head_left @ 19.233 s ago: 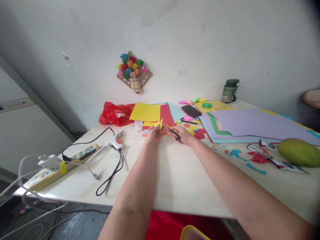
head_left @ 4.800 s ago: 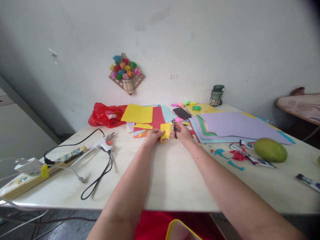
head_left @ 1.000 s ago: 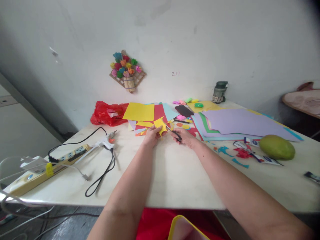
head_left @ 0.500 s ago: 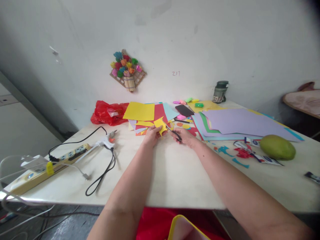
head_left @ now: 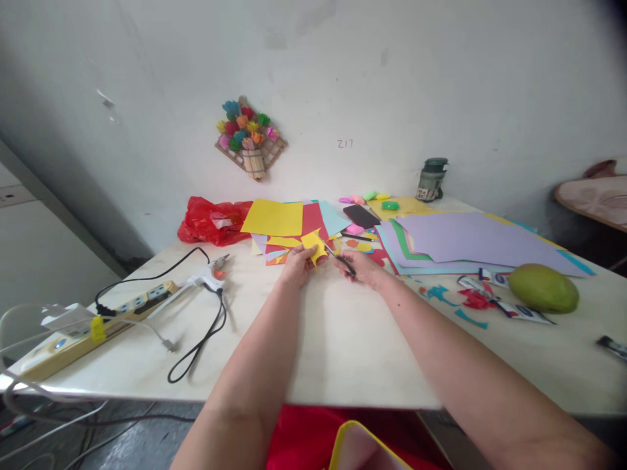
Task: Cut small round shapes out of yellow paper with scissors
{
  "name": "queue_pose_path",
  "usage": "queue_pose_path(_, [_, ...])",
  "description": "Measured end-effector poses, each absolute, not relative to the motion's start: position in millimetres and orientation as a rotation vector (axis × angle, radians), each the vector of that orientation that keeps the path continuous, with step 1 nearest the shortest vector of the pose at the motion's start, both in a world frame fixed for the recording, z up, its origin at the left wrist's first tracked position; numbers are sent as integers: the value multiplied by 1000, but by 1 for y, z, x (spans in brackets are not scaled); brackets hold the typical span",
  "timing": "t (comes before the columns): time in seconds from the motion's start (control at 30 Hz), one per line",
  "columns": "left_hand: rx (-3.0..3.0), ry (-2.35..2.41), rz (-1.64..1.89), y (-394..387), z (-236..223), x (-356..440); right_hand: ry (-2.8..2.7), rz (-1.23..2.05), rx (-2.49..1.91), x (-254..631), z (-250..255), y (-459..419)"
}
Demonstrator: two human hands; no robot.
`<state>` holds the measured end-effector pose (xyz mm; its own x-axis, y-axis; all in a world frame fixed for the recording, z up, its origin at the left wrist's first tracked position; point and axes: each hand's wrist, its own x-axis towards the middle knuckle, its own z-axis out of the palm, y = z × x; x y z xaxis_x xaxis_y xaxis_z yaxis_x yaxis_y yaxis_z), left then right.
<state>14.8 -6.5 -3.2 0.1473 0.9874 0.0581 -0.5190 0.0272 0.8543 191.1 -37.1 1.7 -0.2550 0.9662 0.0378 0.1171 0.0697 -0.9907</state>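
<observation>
At the table's (head_left: 343, 339) centre, the left hand (head_left: 297, 263) pinches a yellow paper cutout (head_left: 314, 246) while the right hand (head_left: 363, 267), at its three o'clock, grips scissors (head_left: 339, 258) whose blades meet the paper's edge; a glue gun (head_left: 208, 279) lies toward nine o'clock.

a small piece of yellow paper (head_left: 314, 246), cut to a jagged, pointed outline, is held upright just above the tabletop, pinched at its lower left edge between thumb and fingers. a pair of scissors (head_left: 339, 258) with dark handles and slim metal blades is gripped at the handles, just to the right of the paper. the blades are angled up and leftward, their tips meeting the paper's right edge; how far they are parted cannot be told.
</observation>
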Motion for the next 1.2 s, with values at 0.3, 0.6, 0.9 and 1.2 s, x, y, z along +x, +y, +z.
queue_pose_path(0.3, [895, 693, 1310, -4, -4, 15, -1503, 1313, -1131, 190, 2, -38])
queue_pose_path(0.6, [936, 699, 1300, -5, -4, 15, -1465, 1328, -1147, 188, 3, -39])
queue_pose_path(0.9, [975, 705, 1270, -6, -4, 14, -1439, 1348, -1158, 188, 6, -41])
queue_pose_path(1.2, [936, 697, 1288, -8, -1, 15, -1464, 1315, -1149, 188, 4, -40])
